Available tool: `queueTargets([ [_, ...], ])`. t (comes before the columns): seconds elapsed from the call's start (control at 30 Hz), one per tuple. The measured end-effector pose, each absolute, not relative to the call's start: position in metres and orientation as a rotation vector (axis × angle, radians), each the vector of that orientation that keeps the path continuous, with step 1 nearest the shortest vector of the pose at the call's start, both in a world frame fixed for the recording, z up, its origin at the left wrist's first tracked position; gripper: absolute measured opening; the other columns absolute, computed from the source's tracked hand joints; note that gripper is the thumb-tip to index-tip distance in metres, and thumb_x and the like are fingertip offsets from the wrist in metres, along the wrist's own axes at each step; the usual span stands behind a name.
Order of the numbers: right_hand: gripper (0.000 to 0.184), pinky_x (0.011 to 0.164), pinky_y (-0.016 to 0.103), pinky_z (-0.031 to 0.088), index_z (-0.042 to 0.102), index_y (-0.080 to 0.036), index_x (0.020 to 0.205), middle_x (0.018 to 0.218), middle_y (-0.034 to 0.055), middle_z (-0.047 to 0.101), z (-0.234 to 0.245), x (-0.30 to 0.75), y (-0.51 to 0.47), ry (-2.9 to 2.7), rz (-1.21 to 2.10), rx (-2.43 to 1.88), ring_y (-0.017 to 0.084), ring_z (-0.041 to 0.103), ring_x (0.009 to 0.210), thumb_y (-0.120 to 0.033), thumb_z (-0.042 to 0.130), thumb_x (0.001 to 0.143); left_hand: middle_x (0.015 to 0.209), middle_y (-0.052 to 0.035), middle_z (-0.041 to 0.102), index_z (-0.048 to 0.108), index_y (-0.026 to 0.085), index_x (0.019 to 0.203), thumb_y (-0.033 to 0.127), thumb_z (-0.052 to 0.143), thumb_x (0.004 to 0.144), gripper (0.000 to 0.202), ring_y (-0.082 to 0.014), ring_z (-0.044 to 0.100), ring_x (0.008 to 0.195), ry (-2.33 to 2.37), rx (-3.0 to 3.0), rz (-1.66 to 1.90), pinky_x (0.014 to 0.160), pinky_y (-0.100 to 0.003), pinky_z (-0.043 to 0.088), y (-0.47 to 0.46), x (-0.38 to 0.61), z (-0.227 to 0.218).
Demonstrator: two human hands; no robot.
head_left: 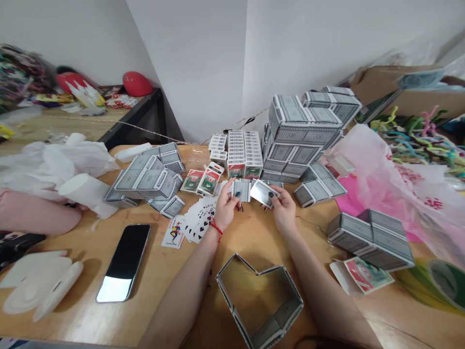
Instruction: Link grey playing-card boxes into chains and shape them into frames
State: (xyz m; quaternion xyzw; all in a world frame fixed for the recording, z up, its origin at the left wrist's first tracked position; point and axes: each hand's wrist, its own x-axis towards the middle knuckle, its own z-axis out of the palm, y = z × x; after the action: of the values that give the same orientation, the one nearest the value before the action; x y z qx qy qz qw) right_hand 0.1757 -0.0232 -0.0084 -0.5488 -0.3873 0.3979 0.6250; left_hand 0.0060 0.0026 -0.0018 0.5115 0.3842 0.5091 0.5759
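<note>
My left hand (227, 203) is closed on a grey-backed playing card (240, 191), thumb on top. In my right hand (283, 206) is another playing card (262, 193), tilted and shining with glare. The two cards' inner edges lie close together; whether they touch I cannot tell. Just left of my left hand, face-up cards (199, 218) are fanned on the table, with a joker card (175, 232) at their near end. Between my forearms stands a heart-shaped frame (278, 322) built of folded cards, open at the top.
Boxes made of cards are stacked at the back right (301, 131) and left (145, 177). Card packs (236, 152) stand in rows behind my hands. A phone (124, 261) lies at the left. At the right are a card structure (370, 240), an opened pack (363, 275) and tape (432, 283).
</note>
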Motion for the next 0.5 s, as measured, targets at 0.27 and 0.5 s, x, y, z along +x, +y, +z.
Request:
queueTargets([
  [0.27, 0.030, 0.043, 0.024, 0.040, 0.060, -0.018, 0.099, 0.080, 0.0039, 0.062, -0.0085, 0.1757, -0.0256, -1.033, 0.898, -1.345, 0.010, 0.049, 0.047, -0.033, 0.052, 0.074, 0.059, 0.0031, 0.045, 0.035, 0.021, 0.131, 0.027, 0.049, 0.083, 0.050, -0.0092, 0.046, 0.050, 0.959, 1.266, 1.179, 0.047, -0.022, 0.045, 0.0000, 0.0079, 0.0020],
  [0.5, 0.027, 0.044, 0.023, 0.038, 0.065, -0.017, 0.092, 0.074, 0.0037, 0.063, -0.0071, 0.1797, -0.0258, -1.143, 0.850, -1.434, 0.011, 0.047, 0.048, -0.031, 0.050, 0.074, 0.062, 0.0044, 0.042, 0.040, 0.022, 0.117, 0.034, 0.045, 0.086, 0.033, -0.0058, 0.043, 0.042, 1.075, 1.321, 1.206, 0.041, -0.020, 0.042, -0.0016, 0.0103, -0.0022],
])
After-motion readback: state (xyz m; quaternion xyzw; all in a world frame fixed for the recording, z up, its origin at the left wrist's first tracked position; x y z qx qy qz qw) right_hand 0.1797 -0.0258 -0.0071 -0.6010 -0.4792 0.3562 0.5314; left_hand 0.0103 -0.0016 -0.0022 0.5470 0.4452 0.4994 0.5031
